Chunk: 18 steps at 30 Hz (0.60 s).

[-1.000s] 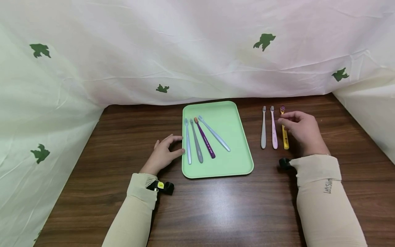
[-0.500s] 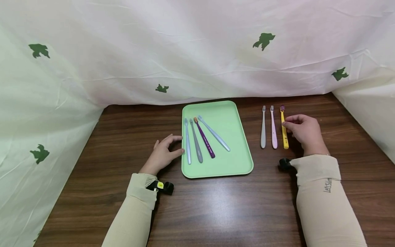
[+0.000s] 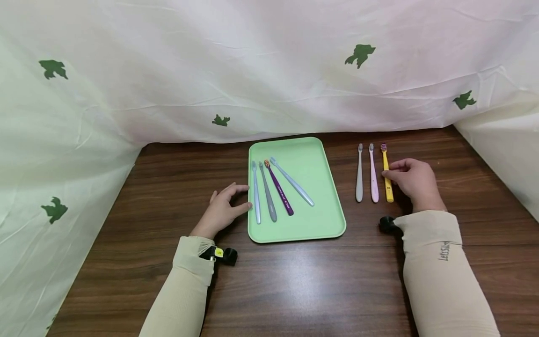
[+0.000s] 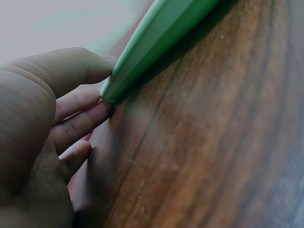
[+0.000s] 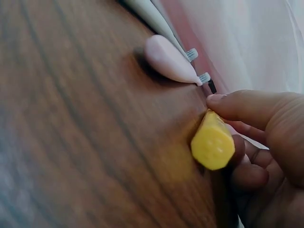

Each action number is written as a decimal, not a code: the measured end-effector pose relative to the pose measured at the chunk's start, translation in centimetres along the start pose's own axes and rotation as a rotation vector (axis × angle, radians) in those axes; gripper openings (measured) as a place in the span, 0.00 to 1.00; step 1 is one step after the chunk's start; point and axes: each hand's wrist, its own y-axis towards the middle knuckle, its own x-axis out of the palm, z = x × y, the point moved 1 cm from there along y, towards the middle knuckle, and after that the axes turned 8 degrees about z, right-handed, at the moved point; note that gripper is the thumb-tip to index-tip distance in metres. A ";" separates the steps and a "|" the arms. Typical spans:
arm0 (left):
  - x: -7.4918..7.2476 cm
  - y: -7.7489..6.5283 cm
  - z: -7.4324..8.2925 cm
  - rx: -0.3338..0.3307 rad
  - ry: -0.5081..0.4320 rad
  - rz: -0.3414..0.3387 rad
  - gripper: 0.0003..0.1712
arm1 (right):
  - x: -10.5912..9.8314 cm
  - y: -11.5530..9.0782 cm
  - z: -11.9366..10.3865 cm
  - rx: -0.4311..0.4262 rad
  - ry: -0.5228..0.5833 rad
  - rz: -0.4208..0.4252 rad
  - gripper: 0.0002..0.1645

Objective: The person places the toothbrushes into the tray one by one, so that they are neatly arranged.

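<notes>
On the right of the table, my right hand (image 3: 418, 183) pinches the yellow toothbrush (image 3: 388, 188) by its handle, thumb on the near side. The butt of that yellow toothbrush (image 5: 213, 145) faces the right wrist view, close to the wood. Left of it lie a pink toothbrush (image 3: 374, 180) and a light grey toothbrush (image 3: 359, 180), roughly parallel. My left hand (image 3: 222, 210) rests at the left edge of the green tray (image 3: 324, 220). In the left wrist view, the thumb and fingertips touch the rim of the green tray (image 4: 147, 52), fingers fairly straight.
Inside the tray lie a pale blue toothbrush (image 3: 257, 196), a dark grey toothbrush (image 3: 268, 196), a purple toothbrush (image 3: 281, 193) and a slanted second pale blue toothbrush (image 3: 296, 186). A white curtain (image 3: 269, 70) with green bird shapes surrounds the wooden table (image 3: 294, 290).
My right hand has slid down the yellow toothbrush's handle and moved slightly left. The brush's head has shifted a little left. My left hand and the tray have stayed in place.
</notes>
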 end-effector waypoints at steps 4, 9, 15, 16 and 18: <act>0.0 -0.1 0.1 -0.005 0.005 -0.003 0.28 | 0.0 0.0 -0.1 0.002 -0.028 0.000 0.31; -0.1 -0.2 0.1 -0.008 0.002 -0.004 0.28 | 0.0 -0.2 -0.4 -0.019 -0.060 -0.004 0.30; -0.1 -0.1 0.1 -0.006 0.000 -0.003 0.28 | -0.1 -0.2 -0.6 -0.014 -0.058 0.004 0.26; -0.1 -0.1 0.1 -0.006 0.001 -0.004 0.28 | -0.1 -0.2 -0.6 -0.015 -0.055 0.007 0.26; -0.1 -0.1 0.2 -0.007 0.002 -0.004 0.28 | -0.1 -0.1 -0.6 -0.011 -0.048 0.008 0.26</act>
